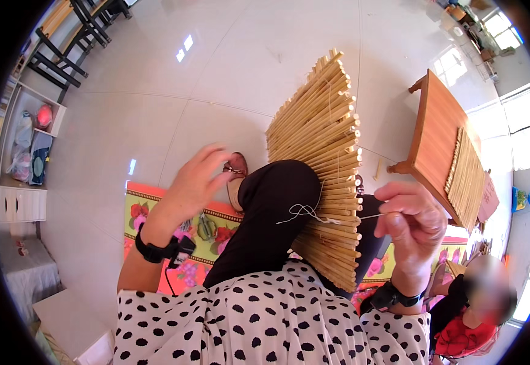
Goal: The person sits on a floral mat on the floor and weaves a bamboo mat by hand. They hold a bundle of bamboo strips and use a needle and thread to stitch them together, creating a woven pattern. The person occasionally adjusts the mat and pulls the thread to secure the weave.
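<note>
A mat of pale straw-coloured sticks [313, 112], laced with white string, stands slanting across my legs in dark trousers. A loose loop of string [301, 213] hangs over my thigh and the mat. My right hand [408, 222], right of the mat's near part, pinches a thin strand, thread or needle, running to the mat's edge. My left hand [195, 182] is raised left of my knee, fingers apart, holding nothing, with a black device strapped at its wrist.
A wooden table [426, 121] bearing another stick mat [463, 176] stands at right. A person [459, 310] sits at lower right. A floral mat [140, 213] lies beneath me on the tiled floor [119, 128]. Chairs [58, 61] and shelves [58, 118] line the left.
</note>
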`<state>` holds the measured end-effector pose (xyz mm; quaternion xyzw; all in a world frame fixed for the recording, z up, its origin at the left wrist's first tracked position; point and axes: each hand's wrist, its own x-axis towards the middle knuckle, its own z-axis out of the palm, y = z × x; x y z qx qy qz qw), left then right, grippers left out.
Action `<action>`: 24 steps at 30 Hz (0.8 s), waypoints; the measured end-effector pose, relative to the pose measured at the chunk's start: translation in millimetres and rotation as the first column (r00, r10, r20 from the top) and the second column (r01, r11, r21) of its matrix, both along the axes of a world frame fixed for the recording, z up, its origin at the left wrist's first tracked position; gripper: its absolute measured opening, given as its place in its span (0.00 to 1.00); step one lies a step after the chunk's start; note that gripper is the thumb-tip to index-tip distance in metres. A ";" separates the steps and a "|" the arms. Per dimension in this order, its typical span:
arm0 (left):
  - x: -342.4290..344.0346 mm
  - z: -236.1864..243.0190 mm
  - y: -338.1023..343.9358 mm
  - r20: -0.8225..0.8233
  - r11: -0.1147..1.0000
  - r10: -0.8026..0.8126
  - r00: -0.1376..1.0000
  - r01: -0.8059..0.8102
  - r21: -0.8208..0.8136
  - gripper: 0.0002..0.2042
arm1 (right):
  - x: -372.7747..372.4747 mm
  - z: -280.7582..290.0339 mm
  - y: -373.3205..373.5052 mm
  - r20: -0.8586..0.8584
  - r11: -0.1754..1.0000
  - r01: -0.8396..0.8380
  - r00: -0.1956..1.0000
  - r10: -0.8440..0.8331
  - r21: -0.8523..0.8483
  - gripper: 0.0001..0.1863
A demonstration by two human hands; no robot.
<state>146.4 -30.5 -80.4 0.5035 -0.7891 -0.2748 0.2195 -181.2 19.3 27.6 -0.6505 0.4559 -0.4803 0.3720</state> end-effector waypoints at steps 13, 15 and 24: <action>-130.0 105.6 1.5 -0.740 0.803 -0.281 0.611 0.572 0.167 0.04 | 7.8 10.0 8.5 -0.119 0.969 0.135 0.980 -0.162 -0.205 0.06; -124.2 105.7 -1.5 -0.725 0.778 -0.274 0.632 0.589 0.219 0.05 | 9.5 10.1 9.4 -0.111 0.968 0.129 0.982 -0.155 -0.214 0.05; -90.0 76.1 -14.7 -0.356 0.926 -0.378 0.855 0.359 -0.119 0.12 | -4.8 8.1 4.1 -0.104 0.963 0.206 0.969 -0.226 -0.174 0.06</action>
